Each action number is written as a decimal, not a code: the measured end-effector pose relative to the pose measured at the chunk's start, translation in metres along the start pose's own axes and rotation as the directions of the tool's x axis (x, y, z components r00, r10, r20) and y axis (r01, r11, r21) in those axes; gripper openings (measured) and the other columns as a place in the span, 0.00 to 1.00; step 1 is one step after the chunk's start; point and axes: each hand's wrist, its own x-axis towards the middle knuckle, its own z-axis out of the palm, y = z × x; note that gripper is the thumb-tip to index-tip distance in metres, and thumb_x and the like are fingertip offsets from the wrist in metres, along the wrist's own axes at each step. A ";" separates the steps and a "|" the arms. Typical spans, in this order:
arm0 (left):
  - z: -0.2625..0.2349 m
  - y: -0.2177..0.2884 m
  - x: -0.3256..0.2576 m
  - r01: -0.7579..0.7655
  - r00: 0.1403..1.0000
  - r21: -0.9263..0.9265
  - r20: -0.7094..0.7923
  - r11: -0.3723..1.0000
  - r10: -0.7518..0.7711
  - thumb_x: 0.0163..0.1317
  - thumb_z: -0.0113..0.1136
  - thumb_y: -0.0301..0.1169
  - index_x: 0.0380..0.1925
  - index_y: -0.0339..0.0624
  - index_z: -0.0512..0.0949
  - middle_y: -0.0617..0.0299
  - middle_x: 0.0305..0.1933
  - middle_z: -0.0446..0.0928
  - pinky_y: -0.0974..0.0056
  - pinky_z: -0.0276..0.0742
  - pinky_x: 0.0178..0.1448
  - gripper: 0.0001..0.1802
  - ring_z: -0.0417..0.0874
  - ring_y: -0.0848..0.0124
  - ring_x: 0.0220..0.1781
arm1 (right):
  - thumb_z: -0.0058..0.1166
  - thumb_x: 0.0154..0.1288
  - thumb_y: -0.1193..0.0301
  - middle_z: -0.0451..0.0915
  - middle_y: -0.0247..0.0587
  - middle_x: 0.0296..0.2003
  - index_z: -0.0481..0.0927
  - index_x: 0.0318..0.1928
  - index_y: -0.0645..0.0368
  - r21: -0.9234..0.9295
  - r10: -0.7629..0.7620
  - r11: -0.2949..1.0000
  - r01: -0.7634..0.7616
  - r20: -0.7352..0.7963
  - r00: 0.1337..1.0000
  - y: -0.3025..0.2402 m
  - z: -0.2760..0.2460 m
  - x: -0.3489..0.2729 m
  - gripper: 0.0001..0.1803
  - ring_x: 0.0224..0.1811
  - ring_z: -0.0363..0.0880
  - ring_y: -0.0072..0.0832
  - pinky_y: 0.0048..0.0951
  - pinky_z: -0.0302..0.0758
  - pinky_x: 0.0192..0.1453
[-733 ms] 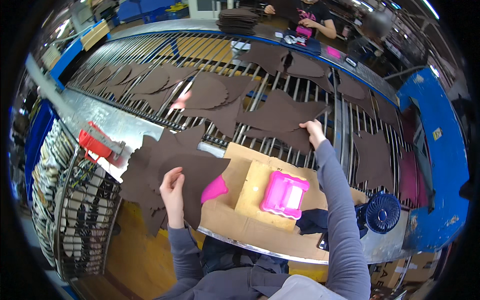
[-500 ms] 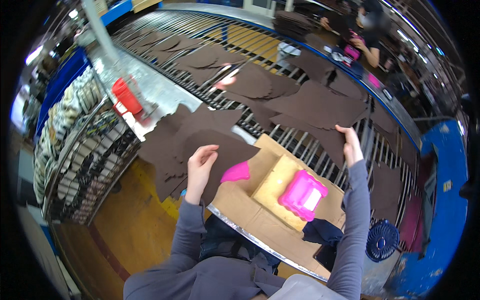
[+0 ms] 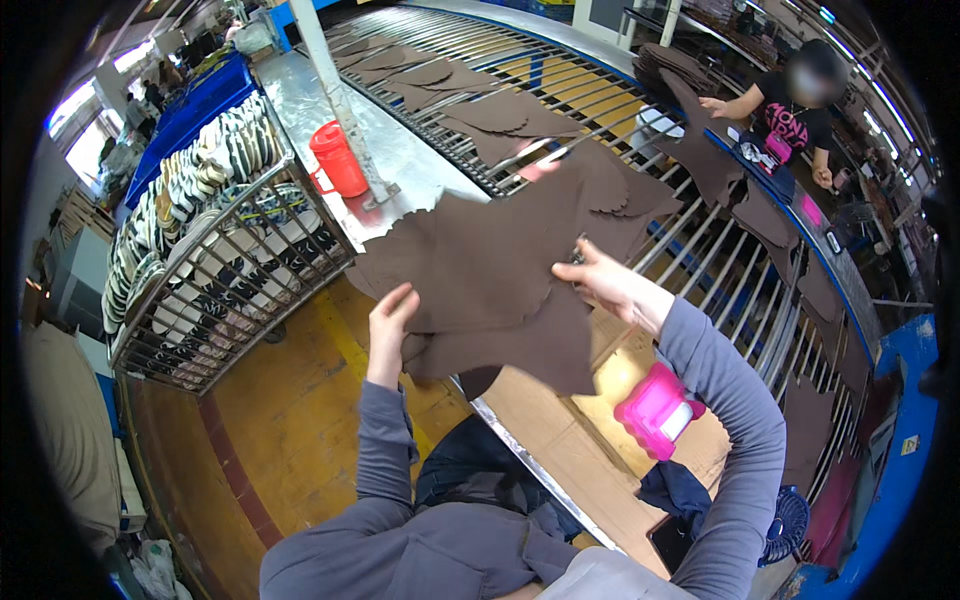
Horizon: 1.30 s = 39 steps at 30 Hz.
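Observation:
A large brown cut sheet [image 3: 490,265] with scalloped edges spreads between my two hands, over more brown pieces at the left. My right hand [image 3: 608,282] pinches its right edge between thumb and fingers. At the near left edge, my left hand [image 3: 390,330] has its fingers curled closed against the brown sheet. Another brown piece [image 3: 530,350] lies beneath, its pointed end reaching over the cardboard. On a tan block [image 3: 612,392] to the right sits a bright pink shaped block [image 3: 657,408] with a pale label. What lies under the sheets is hidden.
A roller conveyor [image 3: 690,240] carrying brown pieces [image 3: 480,110] runs behind the work table. A red jug [image 3: 338,160] stands by a post; a rack of shoes [image 3: 215,250] is at left. Near my right arm are a phone [image 3: 668,540] and blue fan [image 3: 788,525]. A co-worker [image 3: 795,115] stands across.
My right hand has come leftward from the conveyor with a brown sheet, now over the left pile. The sheet covers the pink piece beside the pile. My left hand meets its edge.

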 end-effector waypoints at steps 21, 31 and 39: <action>0.151 0.074 -0.150 -0.375 0.748 -0.442 0.376 0.815 0.548 0.52 0.65 0.11 0.45 0.30 0.78 0.56 0.48 0.80 0.66 0.74 0.57 0.19 0.80 0.71 0.50 | 0.55 0.65 0.78 0.76 0.39 0.54 0.64 0.64 0.62 0.384 -0.574 0.689 0.614 -0.228 0.787 0.004 -0.002 -0.171 0.28 0.49 0.77 0.22 0.23 0.74 0.54; 0.130 0.072 -0.105 0.626 0.435 -0.703 0.675 0.339 0.596 0.55 0.69 0.52 0.71 0.44 0.55 0.53 0.72 0.61 0.48 0.61 0.73 0.50 0.63 0.57 0.72 | 0.56 0.63 0.84 0.77 0.48 0.55 0.59 0.69 0.69 -0.378 -0.760 0.646 0.663 -0.241 0.603 -0.003 -0.024 -0.258 0.35 0.55 0.78 0.30 0.29 0.72 0.61; 0.136 0.107 -0.034 -0.267 0.406 -0.293 0.829 0.918 0.383 0.57 0.66 0.18 0.49 0.28 0.77 0.58 0.45 0.82 0.70 0.77 0.53 0.19 0.81 0.75 0.47 | 0.63 0.55 0.82 0.82 0.44 0.36 0.79 0.57 0.56 -0.877 -0.929 0.227 0.423 -0.064 0.365 0.066 -0.066 -0.246 0.26 0.35 0.82 0.36 0.28 0.77 0.39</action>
